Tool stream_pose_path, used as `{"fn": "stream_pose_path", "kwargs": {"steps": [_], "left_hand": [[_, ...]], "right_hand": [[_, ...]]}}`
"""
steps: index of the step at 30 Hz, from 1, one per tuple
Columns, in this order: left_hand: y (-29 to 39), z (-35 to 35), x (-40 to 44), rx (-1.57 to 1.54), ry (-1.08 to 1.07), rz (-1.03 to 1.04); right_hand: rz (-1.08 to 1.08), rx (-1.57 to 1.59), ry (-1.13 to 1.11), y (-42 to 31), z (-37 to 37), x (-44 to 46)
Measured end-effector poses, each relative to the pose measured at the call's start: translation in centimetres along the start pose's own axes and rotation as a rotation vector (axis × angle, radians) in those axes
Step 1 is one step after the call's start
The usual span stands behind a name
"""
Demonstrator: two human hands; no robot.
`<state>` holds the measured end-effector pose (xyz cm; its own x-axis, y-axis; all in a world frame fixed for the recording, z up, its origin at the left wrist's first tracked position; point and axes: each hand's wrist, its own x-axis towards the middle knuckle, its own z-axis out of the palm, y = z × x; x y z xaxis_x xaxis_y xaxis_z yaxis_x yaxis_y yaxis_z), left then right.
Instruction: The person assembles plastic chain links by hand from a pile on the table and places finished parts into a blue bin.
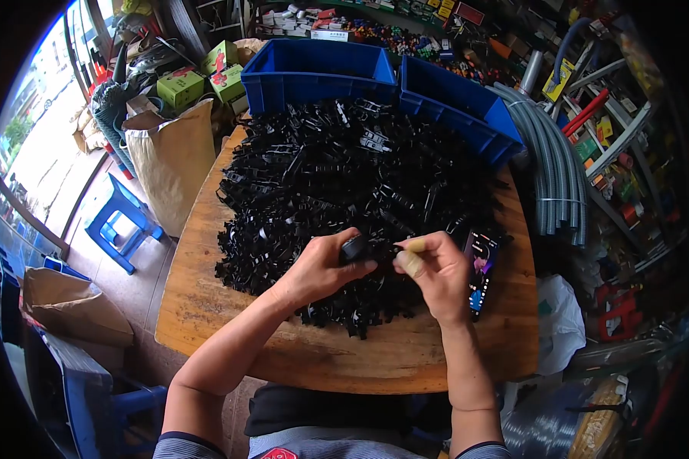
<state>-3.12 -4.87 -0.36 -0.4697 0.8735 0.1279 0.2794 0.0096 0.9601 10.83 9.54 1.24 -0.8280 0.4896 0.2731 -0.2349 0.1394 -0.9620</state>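
Observation:
A large pile of small black plastic parts [306,180] covers much of the wooden table [298,358]. Over the pile's near side, my left hand [319,264] is closed around a black plastic piece [353,247], which shows between thumb and forefinger. Just to its right, my right hand [439,277] has thumb and forefinger pinched together, with yellowish coverings on the fingertips. A small dark bit seems to sit at that pinch, too small to name. A lit phone [480,275] lies on the table beside my right hand.
Two blue bins, one on the left [314,84] and one on the right [459,111], stand at the table's far edge. A paper sack [172,164] and blue stool [122,222] are at left. Coiled grey hose [555,183] and a white plastic bag [563,321] are at right.

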Motion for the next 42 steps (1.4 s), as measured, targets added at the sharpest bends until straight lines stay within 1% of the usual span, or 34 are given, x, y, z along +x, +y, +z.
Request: {"fn": "stream_pose_path", "kwargs": {"steps": [2, 6, 9, 15, 18, 24, 27, 30, 31, 34, 38, 42], "left_hand": [[0.4, -0.2, -0.1, 0.149, 0.047, 0.065], [0.1, 0.1, -0.1, 0.358, 0.12, 0.194], [-0.2, 0.1, 0.0, 0.373, 0.138, 0.238], [0.0, 0.0, -0.1, 0.399, 0.13, 0.24], [0.1, 0.0, -0.1, 0.359, 0.137, 0.244], [-0.1, -0.1, -0.2, 0.459, 0.142, 0.289], [0.3, -0.7, -0.2, 0.529, 0.087, 0.366], [0.6, -1.3, -0.3, 0.518, -0.011, 0.333], [0.6, -1.4, -0.3, 0.534, -0.016, 0.373], [1.1, -1.3, -0.4, 0.542, -0.002, 0.431], [1.8, -1.1, -0.7, 0.563, -0.003, 0.452], [1.6, -1.0, -0.7, 0.612, 0.009, 0.462]], "right_hand": [[-0.068, 0.029, 0.06, -0.5, 0.1, 0.0], [-0.108, -0.088, 0.012, -0.2, 0.3, -0.4], [-0.135, -0.063, 0.028, -0.1, 0.5, -0.5], [-0.127, -0.08, 0.002, 0.1, 0.2, -0.5], [-0.159, -0.083, 0.041, 0.3, 0.1, -0.4], [-0.13, -0.109, -0.017, 0.6, -0.1, -0.4], [-0.043, -0.111, 0.0, -0.1, 0.4, -0.6], [-0.028, -0.344, -0.23, -0.5, -0.4, -0.5], [-0.048, -0.374, -0.276, -0.6, -0.3, -0.6], [0.002, -0.268, -0.29, -0.4, -0.7, -0.8], [0.053, -0.196, -0.314, -0.2, -0.6, -0.9], [0.028, -0.197, -0.279, -0.1, 0.0, -1.2]]}}
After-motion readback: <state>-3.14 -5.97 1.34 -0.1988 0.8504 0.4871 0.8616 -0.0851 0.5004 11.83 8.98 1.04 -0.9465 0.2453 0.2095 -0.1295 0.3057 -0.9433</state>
